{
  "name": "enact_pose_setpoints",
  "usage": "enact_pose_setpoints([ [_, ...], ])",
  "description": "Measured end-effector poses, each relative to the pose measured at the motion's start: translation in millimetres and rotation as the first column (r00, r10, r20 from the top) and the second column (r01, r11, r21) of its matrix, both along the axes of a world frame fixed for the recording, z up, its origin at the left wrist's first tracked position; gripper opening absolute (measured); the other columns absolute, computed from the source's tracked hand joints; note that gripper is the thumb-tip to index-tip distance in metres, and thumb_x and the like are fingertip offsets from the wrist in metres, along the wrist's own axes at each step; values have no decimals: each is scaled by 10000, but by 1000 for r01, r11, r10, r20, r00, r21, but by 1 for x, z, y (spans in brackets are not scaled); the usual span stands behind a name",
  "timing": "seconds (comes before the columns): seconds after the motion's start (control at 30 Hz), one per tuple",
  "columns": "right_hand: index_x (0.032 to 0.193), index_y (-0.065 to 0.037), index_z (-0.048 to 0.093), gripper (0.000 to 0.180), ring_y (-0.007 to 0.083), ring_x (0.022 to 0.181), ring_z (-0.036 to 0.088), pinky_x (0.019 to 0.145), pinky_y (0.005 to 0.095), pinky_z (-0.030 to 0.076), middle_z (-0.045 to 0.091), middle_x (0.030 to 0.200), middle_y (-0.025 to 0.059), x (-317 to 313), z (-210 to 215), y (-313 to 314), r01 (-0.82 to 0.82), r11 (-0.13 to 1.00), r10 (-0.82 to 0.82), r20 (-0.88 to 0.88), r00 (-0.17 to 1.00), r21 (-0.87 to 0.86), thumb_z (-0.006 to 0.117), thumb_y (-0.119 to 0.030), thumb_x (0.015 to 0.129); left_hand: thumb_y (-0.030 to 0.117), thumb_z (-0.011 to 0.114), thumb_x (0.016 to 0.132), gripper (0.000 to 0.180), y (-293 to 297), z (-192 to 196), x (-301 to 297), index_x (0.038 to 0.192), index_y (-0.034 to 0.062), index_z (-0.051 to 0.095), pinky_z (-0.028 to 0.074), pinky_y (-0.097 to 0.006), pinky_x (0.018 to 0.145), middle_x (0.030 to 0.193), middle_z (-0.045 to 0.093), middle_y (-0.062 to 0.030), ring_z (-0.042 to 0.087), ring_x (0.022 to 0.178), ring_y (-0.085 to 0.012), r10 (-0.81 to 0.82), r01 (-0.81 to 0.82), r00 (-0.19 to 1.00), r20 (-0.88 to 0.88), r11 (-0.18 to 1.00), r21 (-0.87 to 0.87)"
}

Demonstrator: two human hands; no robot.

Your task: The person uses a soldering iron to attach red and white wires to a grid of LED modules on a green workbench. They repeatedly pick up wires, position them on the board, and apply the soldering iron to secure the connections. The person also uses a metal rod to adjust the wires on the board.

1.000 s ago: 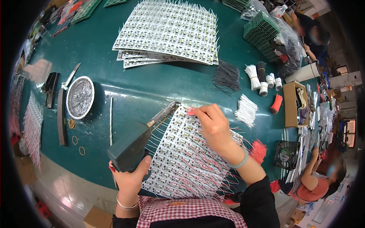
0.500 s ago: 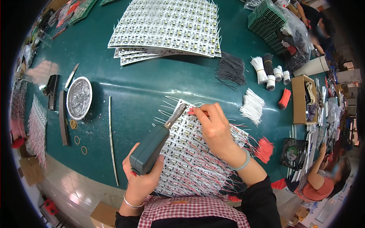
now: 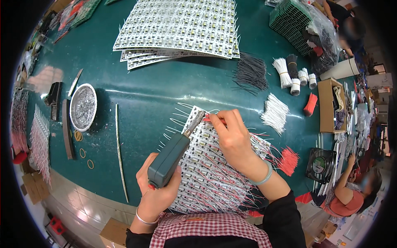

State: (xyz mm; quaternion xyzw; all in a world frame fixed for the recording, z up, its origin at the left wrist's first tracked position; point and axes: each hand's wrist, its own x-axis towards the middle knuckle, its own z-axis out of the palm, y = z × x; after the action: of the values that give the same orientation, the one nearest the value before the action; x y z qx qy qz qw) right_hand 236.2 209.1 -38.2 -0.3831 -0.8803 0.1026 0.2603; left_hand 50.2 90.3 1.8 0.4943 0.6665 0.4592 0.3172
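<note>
Since a second ago the iron (image 3: 169,159) has brought its rough tip right, beside thin red wires (image 3: 211,119) pinched by the right hand's (image 3: 234,138) thumb and forefinger; the left hand (image 3: 159,198) wraps its smooth boxy body, over the near, wire-fringed white board (image 3: 197,162)

Left side of green table (image 3: 144,91): white-rimmed bowl (image 3: 96,103), silvery bits inside; knife (image 3: 75,82) near its upper left; rubber bands (image 3: 78,136) just below. Right side: open cardboard box (image 3: 326,105), pale roll (image 3: 340,69) above it, black fan (image 3: 321,164) below. Green trays (image 3: 285,29) stacked farther back. Person in orange-red top (image 3: 349,198), lower right.
</note>
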Motion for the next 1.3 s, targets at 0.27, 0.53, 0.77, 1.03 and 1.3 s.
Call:
enact_pose_setpoints([
  [0.27,1048,102,626,361,267,859,550,623,329,509,541,948,136,-1,-1,0,0,1000,0,15,1000,27,647,72,689,-50,695,762,114,2,-3,0,851,-22,631,419,-282,553,740,561,-78,520,592,-156,-6,7,1000,28,999,-52],
  [0.53,1040,104,627,355,267,864,550,634,333,510,540,951,139,-1,-1,0,4,1000,-4,18,1000,15,648,69,688,-50,705,751,120,0,-4,0,855,-35,647,428,-270,537,739,590,-67,538,590,-114,31,-31,999,23,999,-17],
  [0.77,1038,101,627,360,268,864,551,641,335,512,537,947,138,-2,0,-1,4,1000,-4,12,1000,10,643,74,679,-68,708,736,170,-6,7,-4,902,-68,668,472,-251,580,815,648,-97,604,649,-133,74,-74,997,3,997,-3],
  [1.03,1036,97,633,370,266,856,551,640,333,510,535,942,136,-1,0,-1,9,1000,-10,14,1000,22,642,81,667,-67,705,742,168,-1,6,-2,905,-59,666,470,-252,608,843,648,-94,602,679,-126,31,-31,999,10,999,23],
  [1.3,1038,98,633,371,263,852,549,634,328,510,535,939,135,-1,-1,-1,15,999,-16,19,1000,29,642,84,667,-56,694,753,123,2,-3,1,863,-24,651,439,-272,565,760,603,-78,562,617,-134,24,-23,1000,21,999,-28],
])
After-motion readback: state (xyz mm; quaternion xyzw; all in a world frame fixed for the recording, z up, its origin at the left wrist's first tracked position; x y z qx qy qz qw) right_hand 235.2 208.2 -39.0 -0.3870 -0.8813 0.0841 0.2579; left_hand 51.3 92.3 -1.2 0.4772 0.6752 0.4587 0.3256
